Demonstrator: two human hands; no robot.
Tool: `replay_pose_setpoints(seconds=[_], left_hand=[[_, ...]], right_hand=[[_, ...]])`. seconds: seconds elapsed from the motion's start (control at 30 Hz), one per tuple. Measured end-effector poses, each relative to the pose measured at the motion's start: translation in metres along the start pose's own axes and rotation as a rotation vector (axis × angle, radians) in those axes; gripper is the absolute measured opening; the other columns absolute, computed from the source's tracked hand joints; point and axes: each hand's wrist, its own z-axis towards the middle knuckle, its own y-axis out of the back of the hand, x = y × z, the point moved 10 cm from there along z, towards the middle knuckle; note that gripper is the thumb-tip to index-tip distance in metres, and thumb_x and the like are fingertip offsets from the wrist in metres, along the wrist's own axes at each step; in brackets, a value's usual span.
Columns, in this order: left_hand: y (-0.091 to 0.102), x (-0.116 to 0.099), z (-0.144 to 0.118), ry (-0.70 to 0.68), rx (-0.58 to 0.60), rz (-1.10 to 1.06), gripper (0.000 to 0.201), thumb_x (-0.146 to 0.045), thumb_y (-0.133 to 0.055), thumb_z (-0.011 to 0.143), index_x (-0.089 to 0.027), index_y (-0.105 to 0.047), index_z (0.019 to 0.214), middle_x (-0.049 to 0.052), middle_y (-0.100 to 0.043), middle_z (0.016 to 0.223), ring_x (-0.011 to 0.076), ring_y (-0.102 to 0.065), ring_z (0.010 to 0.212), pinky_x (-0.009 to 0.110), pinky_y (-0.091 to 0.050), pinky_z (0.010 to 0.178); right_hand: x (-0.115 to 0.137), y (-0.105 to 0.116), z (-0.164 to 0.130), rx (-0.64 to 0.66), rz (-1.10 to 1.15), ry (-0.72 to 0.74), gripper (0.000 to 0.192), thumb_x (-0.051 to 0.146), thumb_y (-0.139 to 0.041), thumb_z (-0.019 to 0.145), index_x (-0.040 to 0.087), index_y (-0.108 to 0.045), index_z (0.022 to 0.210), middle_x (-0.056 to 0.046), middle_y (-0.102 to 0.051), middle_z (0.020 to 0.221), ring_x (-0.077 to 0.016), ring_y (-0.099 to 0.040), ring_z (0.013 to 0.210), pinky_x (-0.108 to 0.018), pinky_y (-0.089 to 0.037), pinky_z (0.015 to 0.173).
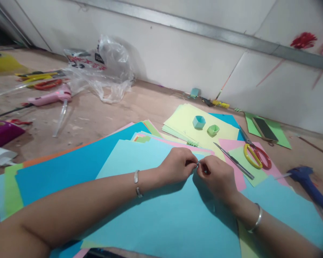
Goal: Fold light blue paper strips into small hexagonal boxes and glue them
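My left hand (177,165) and my right hand (218,177) meet fingertip to fingertip over a large light blue paper sheet (161,215). Between the fingertips is a very small pale piece (198,164), pinched from both sides; what it is cannot be made out. Both wrists carry silver bangles. Just beyond the hands lies a small green folded strip (192,143) on the paper pile.
Scissors with yellow and red handles (254,154) lie right of the hands. A blue paper ring (199,122) and a green one (213,129) sit on yellow sheets. A blue glue gun (308,182) is far right, a pink one (50,98) and a plastic bag (102,68) far left.
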Motion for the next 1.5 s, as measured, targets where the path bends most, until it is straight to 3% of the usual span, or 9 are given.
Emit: replay_pose_setpoints(seconds=[0.2, 0.4, 0.67, 0.77, 0.93, 1.1, 1.17, 1.33, 1.5], left_hand=[[0.004, 0.002, 0.000, 0.012, -0.023, 0.046, 0.017, -0.004, -0.063, 0.072, -0.015, -0.076, 0.074, 0.004, -0.071, 0.068, 0.0145, -0.060, 0.063, 0.025, -0.043, 0.062], [0.013, 0.006, 0.002, 0.025, -0.105, 0.093, 0.017, -0.004, -0.062, 0.074, -0.015, -0.075, 0.073, 0.003, -0.071, 0.070, 0.0145, -0.060, 0.064, 0.025, -0.044, 0.063], [0.014, 0.000, 0.001, -0.084, -0.105, -0.094, 0.018, -0.002, -0.063, 0.074, -0.016, -0.075, 0.075, 0.001, -0.070, 0.068, 0.0115, -0.059, 0.061, 0.022, -0.045, 0.060], [0.011, -0.004, 0.001, -0.119, -0.065, -0.154, 0.016, -0.004, -0.064, 0.075, -0.016, -0.075, 0.076, 0.001, -0.068, 0.066, 0.0114, -0.059, 0.061, 0.021, -0.045, 0.061], [0.006, -0.002, 0.001, -0.102, -0.025, -0.120, 0.015, -0.006, -0.065, 0.074, -0.016, -0.076, 0.078, 0.003, -0.070, 0.069, 0.0119, -0.058, 0.061, 0.021, -0.044, 0.060], [-0.008, -0.002, 0.000, -0.078, 0.114, -0.036, 0.015, -0.006, -0.067, 0.072, -0.016, -0.076, 0.076, 0.003, -0.073, 0.071, 0.0147, -0.062, 0.067, 0.025, -0.046, 0.067], [-0.013, 0.003, -0.001, 0.003, 0.172, -0.099, 0.017, -0.003, -0.065, 0.071, -0.015, -0.076, 0.075, 0.002, -0.071, 0.067, 0.0136, -0.061, 0.063, 0.024, -0.046, 0.064], [-0.031, 0.027, -0.007, 0.352, 0.288, -0.422, 0.018, -0.001, -0.058, 0.072, -0.011, -0.073, 0.074, -0.004, -0.057, 0.048, 0.0100, -0.055, 0.046, 0.021, -0.045, 0.049], [-0.036, 0.036, -0.008, 0.440, 0.299, -0.552, 0.012, -0.005, -0.058, 0.073, -0.011, -0.068, 0.073, -0.004, -0.058, 0.050, 0.0101, -0.056, 0.045, 0.022, -0.047, 0.047]], right_hand=[[-0.002, -0.003, 0.002, 0.041, 0.149, -0.015, 0.020, 0.010, -0.051, 0.084, 0.019, -0.057, 0.068, 0.001, -0.058, 0.056, -0.0125, -0.051, 0.051, -0.025, -0.038, 0.052], [-0.002, -0.006, 0.002, 0.110, 0.347, -0.039, 0.023, 0.013, -0.043, 0.093, 0.016, -0.066, 0.098, -0.007, -0.073, 0.080, -0.0164, -0.066, 0.067, -0.027, -0.049, 0.061], [-0.040, -0.026, -0.002, 0.422, 0.685, -0.510, 0.013, 0.027, -0.062, 0.084, 0.020, -0.072, 0.081, 0.000, -0.072, 0.065, -0.0139, -0.067, 0.057, -0.023, -0.052, 0.057], [-0.045, -0.030, -0.003, 0.478, 0.763, -0.594, 0.011, 0.029, -0.065, 0.079, 0.020, -0.071, 0.076, 0.001, -0.071, 0.064, -0.0135, -0.066, 0.055, -0.022, -0.051, 0.055], [-0.040, -0.029, 0.002, 0.480, 0.616, -0.432, 0.016, 0.030, -0.061, 0.081, 0.019, -0.068, 0.073, 0.000, -0.070, 0.063, -0.0128, -0.062, 0.056, -0.022, -0.044, 0.054], [-0.024, -0.023, 0.005, 0.451, 0.462, -0.164, 0.026, 0.026, -0.059, 0.080, 0.017, -0.053, 0.056, 0.002, -0.053, 0.050, -0.0092, -0.044, 0.048, -0.022, -0.030, 0.048], [-0.017, -0.023, 0.004, 0.458, 0.483, -0.095, 0.029, 0.025, -0.057, 0.081, 0.017, -0.049, 0.054, 0.003, -0.047, 0.049, -0.0085, -0.039, 0.048, -0.022, -0.028, 0.048], [-0.014, -0.024, 0.003, 0.462, 0.564, -0.092, 0.037, 0.026, -0.053, 0.087, 0.017, -0.045, 0.052, 0.003, -0.042, 0.050, -0.0083, -0.036, 0.050, -0.023, -0.028, 0.050], [-0.022, -0.044, -0.003, 0.684, 0.704, -0.198, 0.033, 0.037, -0.053, 0.088, 0.016, -0.055, 0.062, 0.001, -0.050, 0.057, -0.0102, -0.042, 0.054, -0.023, -0.031, 0.051]])
